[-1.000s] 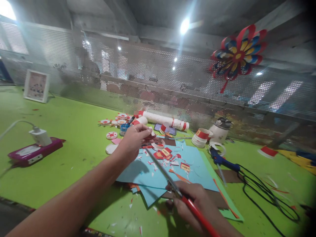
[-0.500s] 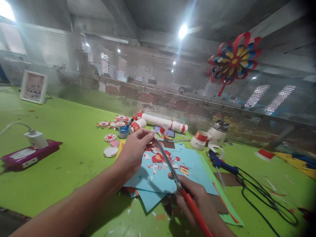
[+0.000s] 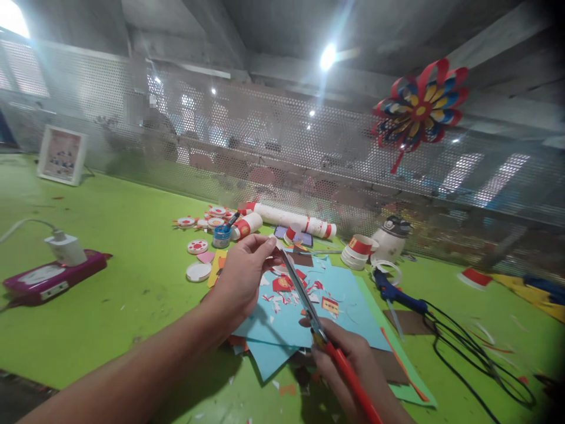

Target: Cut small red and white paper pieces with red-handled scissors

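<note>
Between the thumb and fingers of my left hand [image 3: 242, 268] is a small white piece of paper [image 3: 276, 241], mostly covered by the fingertips. My right hand [image 3: 346, 359] grips red-handled scissors [image 3: 304, 294], whose long blades point up and away, their tips right at the paper. The blades look nearly closed. Below both hands lies a light blue sheet [image 3: 353, 300], strewn with red and white paper scraps [image 3: 282, 285] and a small red and yellow rectangle [image 3: 330, 304].
A blue glue gun [image 3: 399, 294] with a black looped cable lies at right. Behind the sheet are a long white tube [image 3: 291, 218], a blue paint jar [image 3: 221, 236] and red-white paper cups [image 3: 356, 250]. A purple power strip [image 3: 57, 277] sits at left; a mesh partition [image 3: 265, 141] stands behind.
My left hand has shifted very slightly to the right with the paper. The scissors stay at the paper's edge, with little other movement.
</note>
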